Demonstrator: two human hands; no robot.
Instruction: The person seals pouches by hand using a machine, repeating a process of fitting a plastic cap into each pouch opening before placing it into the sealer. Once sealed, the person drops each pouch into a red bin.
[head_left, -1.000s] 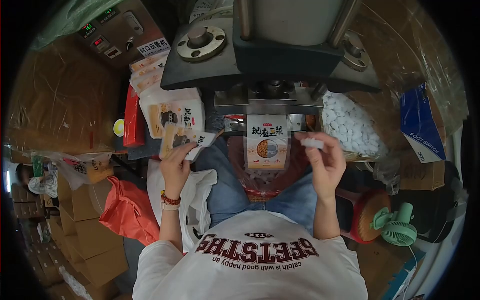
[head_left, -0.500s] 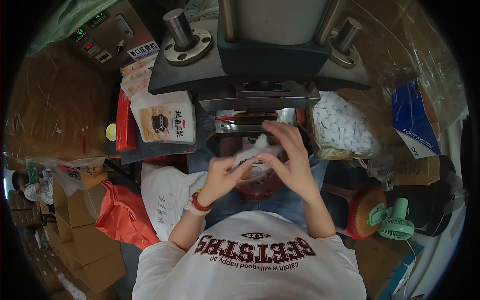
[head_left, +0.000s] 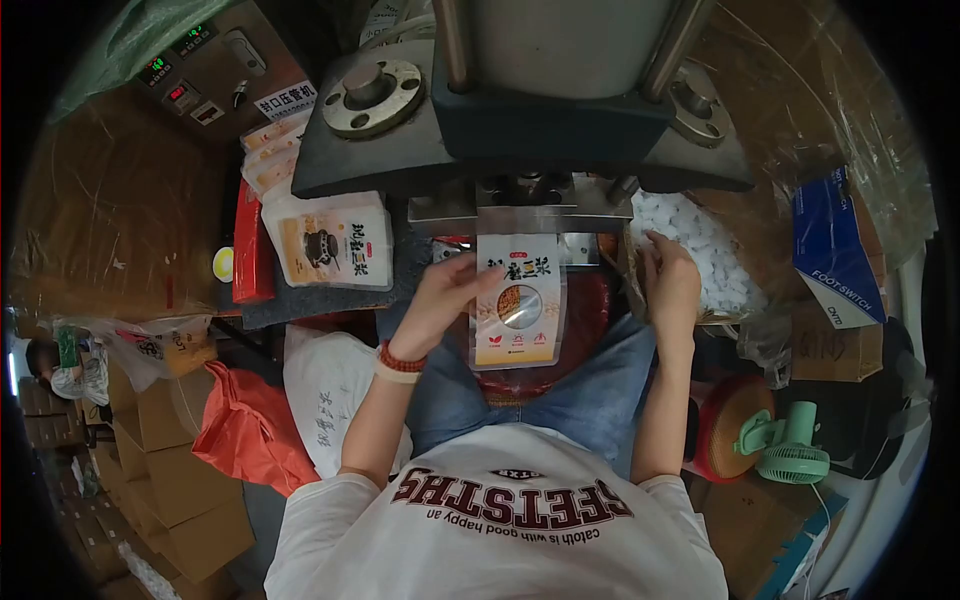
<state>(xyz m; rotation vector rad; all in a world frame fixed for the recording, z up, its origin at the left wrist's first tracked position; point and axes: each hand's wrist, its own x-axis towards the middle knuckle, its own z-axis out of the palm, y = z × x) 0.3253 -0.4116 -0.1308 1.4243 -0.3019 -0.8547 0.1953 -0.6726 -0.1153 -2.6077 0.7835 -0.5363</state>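
A printed pouch (head_left: 518, 315) with a round clear window hangs upright at the front of the press jaw (head_left: 530, 220), its upper end against the metal parts. My left hand (head_left: 445, 300) has fingers and thumb closed on the pouch's left edge. At the right, my right hand (head_left: 672, 285) is at the near left corner of a box of small white plastic pieces (head_left: 690, 245). Its fingers are bent together among the pieces, and whether one is between them is hidden.
The press head (head_left: 550, 120) fills the top middle. Stacked printed pouches (head_left: 330, 240) lie on a grey mat at left, beside a red box (head_left: 250, 245). A control box (head_left: 220, 70) stands behind. At right are a foot-switch carton (head_left: 835, 245) and a green fan (head_left: 795, 450).
My right hand has moved from the pouch to the white pieces. The pouch now stands at the jaw, held by my left hand only. The press plate's posts stick out less.
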